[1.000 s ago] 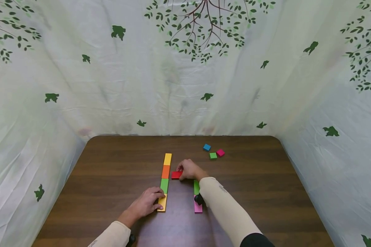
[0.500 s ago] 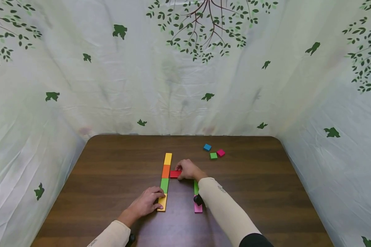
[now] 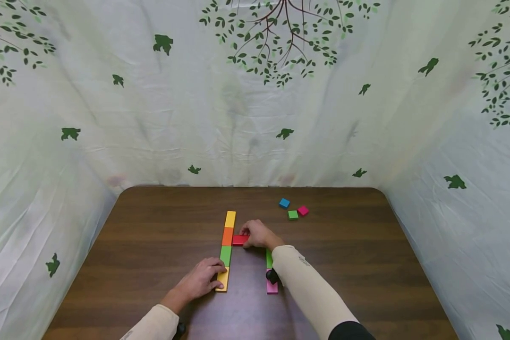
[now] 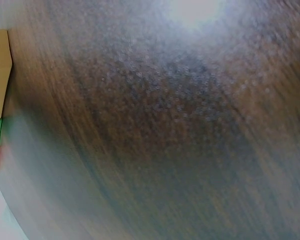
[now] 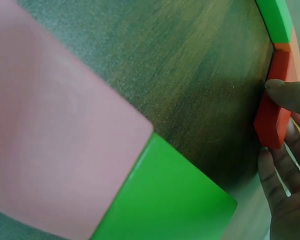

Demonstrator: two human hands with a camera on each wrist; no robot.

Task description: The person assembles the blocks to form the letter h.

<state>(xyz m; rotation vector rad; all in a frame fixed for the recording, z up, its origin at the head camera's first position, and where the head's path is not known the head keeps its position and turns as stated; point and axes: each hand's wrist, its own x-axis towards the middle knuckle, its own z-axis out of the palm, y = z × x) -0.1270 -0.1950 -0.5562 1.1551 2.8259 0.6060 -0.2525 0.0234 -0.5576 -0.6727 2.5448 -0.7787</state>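
Observation:
My right hand (image 3: 260, 234) pinches a red rectangular block (image 3: 240, 240) between thumb and fingers. In the right wrist view the red block (image 5: 277, 107) lies with its far end against the row of blocks, at the orange block (image 3: 227, 236). My left hand (image 3: 200, 278) rests on the near yellow block (image 3: 223, 281), thumb and fingertips spread over it. That row continues away through a green block (image 3: 225, 256), the orange one and a far yellow block (image 3: 231, 219). The left wrist view shows this row at its left edge, without the hand.
Under the right forearm a pink block (image 3: 272, 287) and a green block (image 3: 269, 259) stand end to end, partly covered. Small blue (image 3: 284, 203), green (image 3: 293, 215) and magenta (image 3: 303, 210) blocks lie farther back on the brown table (image 3: 344, 245). A patterned cloth (image 3: 323, 151) hangs behind.
My right hand has slid the red block slightly left, closing the gap to the row. My left hand has stayed on the near yellow block.

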